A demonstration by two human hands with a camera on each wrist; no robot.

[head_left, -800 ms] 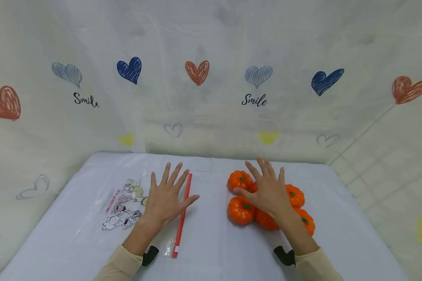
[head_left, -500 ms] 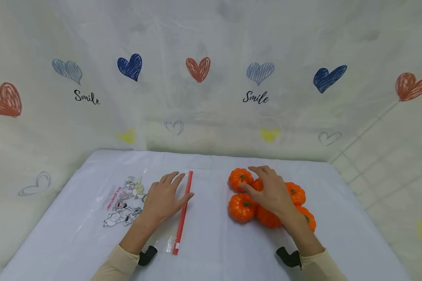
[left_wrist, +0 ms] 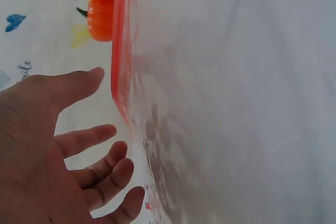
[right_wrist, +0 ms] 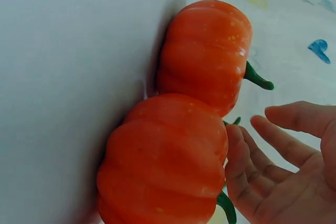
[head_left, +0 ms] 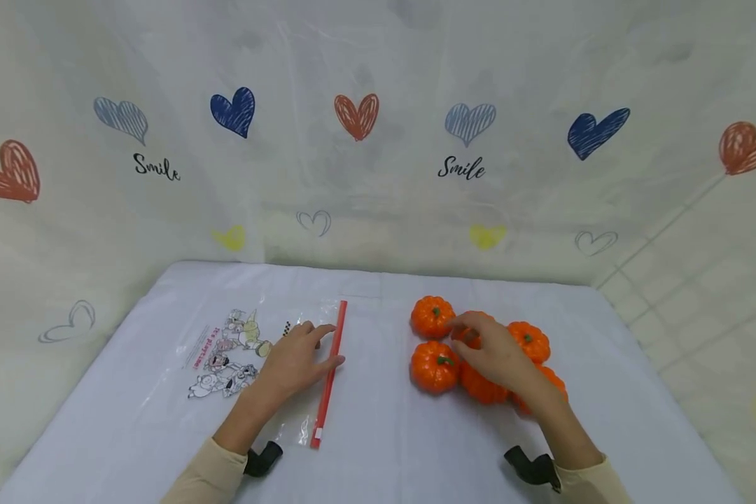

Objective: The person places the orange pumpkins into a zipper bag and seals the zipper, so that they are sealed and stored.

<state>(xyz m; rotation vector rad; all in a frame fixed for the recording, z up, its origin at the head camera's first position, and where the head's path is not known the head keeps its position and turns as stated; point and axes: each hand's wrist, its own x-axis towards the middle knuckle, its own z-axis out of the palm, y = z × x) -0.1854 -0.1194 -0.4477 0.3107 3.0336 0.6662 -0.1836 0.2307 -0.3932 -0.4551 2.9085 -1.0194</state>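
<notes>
A clear plastic zip bag [head_left: 223, 360] printed with cartoon animals lies flat at the left, its red zip strip [head_left: 325, 409] running along the right side. Over the bag hovers my left hand [head_left: 292, 360], fingers relaxed, thumb and forefinger right at the strip. The left wrist view shows its palm, with nothing held. Several small orange pumpkins [head_left: 435, 367] with green stems sit in a cluster at the right. My right hand [head_left: 494, 353] is over them, fingers loosely bent. In the right wrist view its fingertips come close to the stems of the front pumpkins [right_wrist: 163, 156].
A white cloth covers the table [head_left: 378, 448]. Behind it hangs a pale backdrop [head_left: 403, 210] printed with hearts and the word Smile. Dark wrist mounts [head_left: 263, 458] sit beneath both forearms.
Both hands have come down from a spread-fingered pose, and their fingers have bent. The left hand has neared the red strip; the right has lowered over the pumpkins. The bag and pumpkins lie as before.
</notes>
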